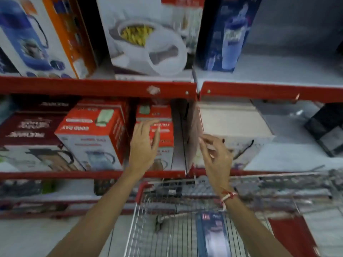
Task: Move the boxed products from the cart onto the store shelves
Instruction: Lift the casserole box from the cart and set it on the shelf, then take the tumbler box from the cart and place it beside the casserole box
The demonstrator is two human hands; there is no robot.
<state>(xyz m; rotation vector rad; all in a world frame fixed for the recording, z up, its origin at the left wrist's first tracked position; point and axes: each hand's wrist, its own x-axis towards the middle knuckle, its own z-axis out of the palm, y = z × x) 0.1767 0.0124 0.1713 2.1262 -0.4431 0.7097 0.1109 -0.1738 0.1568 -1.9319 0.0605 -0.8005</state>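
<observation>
My left hand [143, 145] is open, fingers spread, just in front of a red and white kettle box [163, 127] on the middle shelf [74, 174]. My right hand [216, 154] is open too, fingers loosely curled beside a white box [239, 127] on the same shelf, right of the upright divider [192, 130]. Neither hand holds anything. Below them stands the wire cart [148, 229], with a blue boxed product [213, 236] lying in it.
A red kettle box [92, 138] and dark red boxes [27, 130] fill the middle shelf's left. The upper shelf [92, 86] carries a blue flask box [31, 39], a white cookware box [148, 38] and a dark blue box [226, 34]. A black box [328, 130] lies far right.
</observation>
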